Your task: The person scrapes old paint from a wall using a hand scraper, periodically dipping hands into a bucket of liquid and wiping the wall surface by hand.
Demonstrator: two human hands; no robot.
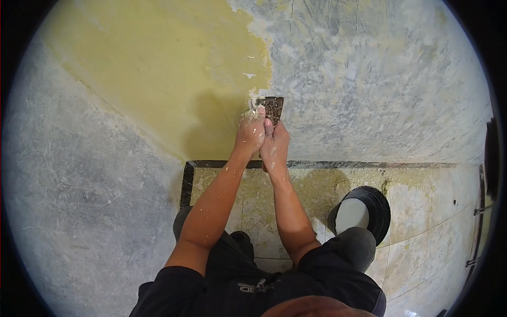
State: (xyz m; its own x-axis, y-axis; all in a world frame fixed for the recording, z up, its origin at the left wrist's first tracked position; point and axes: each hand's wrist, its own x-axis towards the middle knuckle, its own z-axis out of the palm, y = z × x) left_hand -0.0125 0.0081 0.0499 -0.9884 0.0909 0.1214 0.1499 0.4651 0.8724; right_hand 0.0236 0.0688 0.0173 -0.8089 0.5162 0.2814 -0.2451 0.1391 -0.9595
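Your scraper [273, 109] lies between your two hands, straight out in front of you, its broad dark blade up the wall and its long axis roughly in line with your forearms. The blade's far edge sits by the ragged border where the yellow coat [158, 79] on your left meets the grey wall [364, 79] on your right. Your left hand [250, 129] is the nearer to the yellow, closed about the tool, its fingers up beside the blade. Your right hand [274, 143] is closed just beside it, thumb upward below the blade. Your hands hide the handle, and seen from above, you can't quite tell whether the blade presses on the wall. The black bucket [382, 211], with pale contents, stands on the floor near your right knee.
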